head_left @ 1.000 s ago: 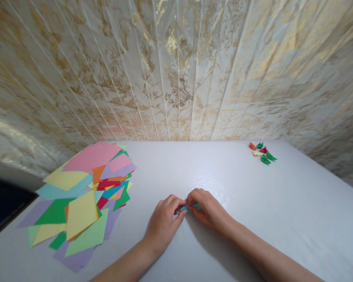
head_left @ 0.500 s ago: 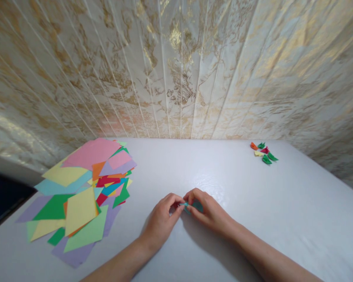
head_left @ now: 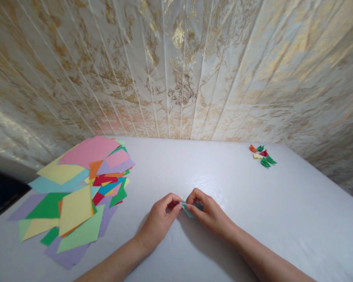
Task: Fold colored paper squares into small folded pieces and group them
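A small piece of light teal paper (head_left: 189, 212) is held just above the table, near its front middle. My left hand (head_left: 161, 213) pinches its left tip between thumb and forefinger. My right hand (head_left: 206, 208) grips it from the other side, thumb in front and fingers curled behind. Part of the paper is hidden by the right thumb and fingers, so I cannot make out all its folds.
On the left of the white table (head_left: 164, 168) lies a spread of coloured paper sheets, among them a large pink sheet (head_left: 88, 150) and a cream sheet (head_left: 75, 209). Several small folded paper pieces, one a green piece (head_left: 265, 162), sit at the back right. A gold-patterned curtain (head_left: 179, 78) hangs behind.
More of the teal paper's front face now shows below the right thumb. My fingertips have moved slightly apart along it. The view has shifted a little.
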